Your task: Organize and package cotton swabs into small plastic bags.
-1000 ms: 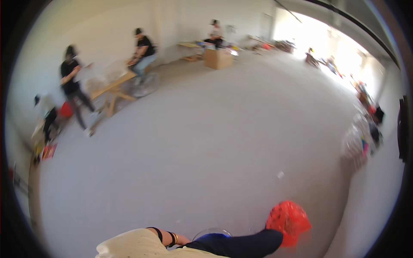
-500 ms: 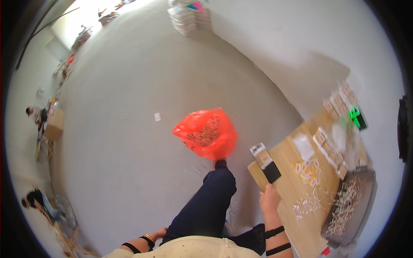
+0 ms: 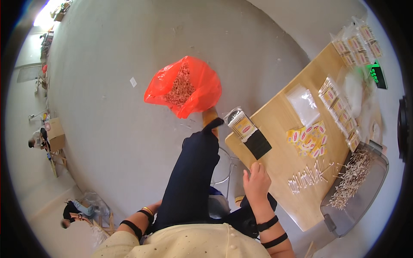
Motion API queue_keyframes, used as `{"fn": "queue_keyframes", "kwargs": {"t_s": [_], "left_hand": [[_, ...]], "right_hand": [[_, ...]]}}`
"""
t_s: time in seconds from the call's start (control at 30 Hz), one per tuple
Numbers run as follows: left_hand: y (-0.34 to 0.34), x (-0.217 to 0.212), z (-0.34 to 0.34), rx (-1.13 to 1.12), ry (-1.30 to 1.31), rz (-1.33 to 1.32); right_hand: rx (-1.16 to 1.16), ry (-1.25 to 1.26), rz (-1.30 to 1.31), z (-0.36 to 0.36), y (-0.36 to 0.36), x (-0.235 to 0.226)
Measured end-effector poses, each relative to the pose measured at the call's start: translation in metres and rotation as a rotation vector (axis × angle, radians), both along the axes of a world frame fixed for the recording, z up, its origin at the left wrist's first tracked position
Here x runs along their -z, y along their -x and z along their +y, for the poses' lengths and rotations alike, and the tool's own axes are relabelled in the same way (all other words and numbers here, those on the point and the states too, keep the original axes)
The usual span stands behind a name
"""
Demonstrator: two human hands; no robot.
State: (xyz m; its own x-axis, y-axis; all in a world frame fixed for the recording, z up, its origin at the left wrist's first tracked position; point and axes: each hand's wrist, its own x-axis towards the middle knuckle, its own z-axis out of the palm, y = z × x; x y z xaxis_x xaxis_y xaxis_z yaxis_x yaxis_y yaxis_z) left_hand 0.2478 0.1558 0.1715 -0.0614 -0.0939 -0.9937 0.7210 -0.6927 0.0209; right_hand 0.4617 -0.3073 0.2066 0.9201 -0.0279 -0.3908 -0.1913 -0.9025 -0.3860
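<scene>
My right hand (image 3: 257, 182) is at the near left edge of the wooden table (image 3: 279, 116), thumb apart from loosely bent fingers, with nothing visible in it. Just beyond it lies a black pad (image 3: 258, 145), and a clear packet of cotton swabs (image 3: 241, 126) with a yellow card overlaps its far end. My left hand (image 3: 157, 206) is low beside my thigh; its fingers are hidden. Loose cotton swabs (image 3: 307, 178), a pile of yellow cards (image 3: 307, 139) and a stack of clear bags (image 3: 303, 105) lie on the tabletop.
A red plastic bag (image 3: 204, 86) full of small sticks stands on the floor by my foot. At the table's right are a grey bin (image 3: 365, 204) of swabs, rows of filled packets (image 3: 340, 112) and a green-lit display (image 3: 378, 75). People sit far left near a cardboard box (image 3: 56, 135).
The view has shifted, bringing the table closer and the red bag further up and left. My right hand stays by the table edge near the black pad.
</scene>
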Motion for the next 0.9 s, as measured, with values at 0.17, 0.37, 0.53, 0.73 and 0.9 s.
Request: {"fn": "queue_keyframes", "kwargs": {"t_s": [0.17,0.37,0.53,0.73,0.9], "left_hand": [[-0.052,0.005,0.016,0.127,0.015,0.028],[-0.145,0.074,0.040,0.297,-0.043,-0.132],[-0.243,0.154,0.064,0.089,-0.042,-0.725],[-0.333,0.058,-0.034,-0.116,0.173,-1.206],[-0.331,0.009,-0.074,-0.081,0.424,-1.345]], "right_hand": [[0.020,0.031,-0.023,0.004,0.002,0.005],[0.074,0.154,-0.100,0.012,0.014,0.022],[0.179,0.101,-0.199,0.020,0.011,0.020],[0.302,0.052,-0.328,0.006,0.051,0.016],[0.545,0.018,-0.419,-0.023,0.103,0.031]]}}
